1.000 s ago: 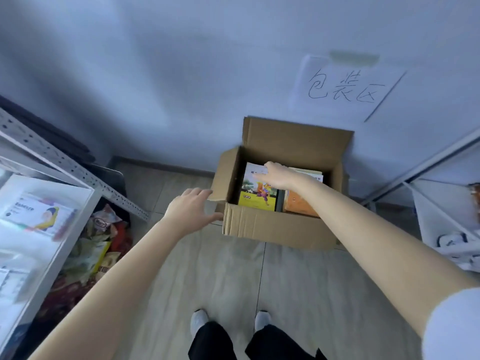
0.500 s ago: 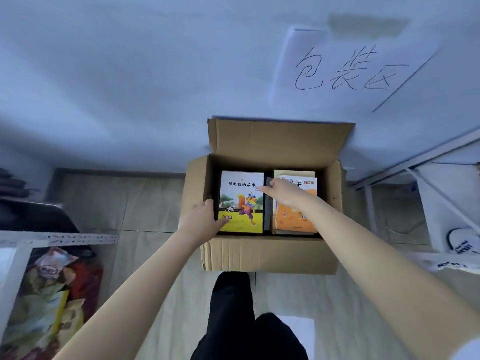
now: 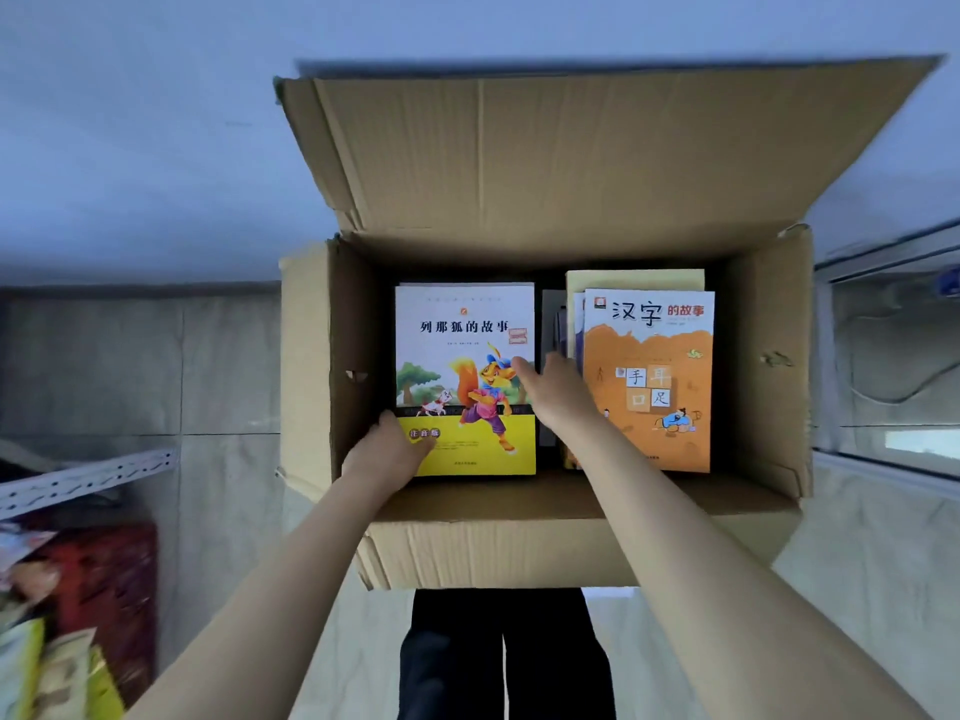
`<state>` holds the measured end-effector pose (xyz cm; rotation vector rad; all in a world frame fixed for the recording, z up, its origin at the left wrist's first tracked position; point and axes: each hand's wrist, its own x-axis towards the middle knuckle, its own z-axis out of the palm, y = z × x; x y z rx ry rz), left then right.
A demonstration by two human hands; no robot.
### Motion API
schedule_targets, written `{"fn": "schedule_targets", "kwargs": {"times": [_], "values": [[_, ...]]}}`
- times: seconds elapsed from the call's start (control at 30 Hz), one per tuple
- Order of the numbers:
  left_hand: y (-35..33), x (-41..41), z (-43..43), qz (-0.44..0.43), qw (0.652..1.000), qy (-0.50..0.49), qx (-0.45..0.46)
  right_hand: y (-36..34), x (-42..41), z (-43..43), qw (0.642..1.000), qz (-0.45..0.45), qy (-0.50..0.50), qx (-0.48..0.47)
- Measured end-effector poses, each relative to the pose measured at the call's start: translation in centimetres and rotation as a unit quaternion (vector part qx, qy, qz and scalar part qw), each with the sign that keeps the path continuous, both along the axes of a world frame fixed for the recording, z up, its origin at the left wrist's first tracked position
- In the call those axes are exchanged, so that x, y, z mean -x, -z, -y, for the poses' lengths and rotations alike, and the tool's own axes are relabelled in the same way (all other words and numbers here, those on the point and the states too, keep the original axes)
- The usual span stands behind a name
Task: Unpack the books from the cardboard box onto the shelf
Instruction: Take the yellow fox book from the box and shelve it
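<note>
Gripping fox book (image 3: 460,330) in box (image 3: 769,366)

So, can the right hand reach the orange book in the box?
Probably yes: the orange book lies uncovered atop its stack, the cardboard box is open, and the right hand is right beside it.

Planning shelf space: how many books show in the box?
3 clear: the fox book on the left, the orange book on the right, a pale book poking out from under it. Dark edges in the middle gap suggest more hidden.
</note>
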<state>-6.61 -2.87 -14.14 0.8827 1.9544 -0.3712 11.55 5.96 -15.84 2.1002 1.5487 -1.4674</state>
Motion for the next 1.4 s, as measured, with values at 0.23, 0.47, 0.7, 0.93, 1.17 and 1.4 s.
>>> {"fn": "schedule_targets", "kwargs": {"times": [0.23,0.47,0.7,0.93,1.17,1.4], "values": [[3.5,0.1,1.0,0.097,0.957,-0.267,-0.064,3.3,0.1,1.4,0.995,-0.058,0.076,0.019],[3.4,0.2,1.3,0.171,0.903,-0.389,-0.066,3.6,-0.6,0.8,0.99,-0.07,0.098,0.072],[3.2,0.3,1.6,0.245,0.885,-0.397,-0.007,3.6,-0.9,0.8,0.986,-0.078,0.111,0.098],[2.9,0.0,2.3,0.304,0.837,-0.454,-0.027,2.8,-0.8,0.5,0.986,-0.091,0.107,0.091],[0.8,-0.5,3.4,0.346,0.785,-0.502,-0.113,1.2,-2.4,0.0,0.983,-0.126,0.112,0.077],[-4.4,-0.3,7.0,0.39,0.757,-0.493,-0.179,-5.7,-2.2,1.1,0.964,-0.203,0.159,0.055]]}}
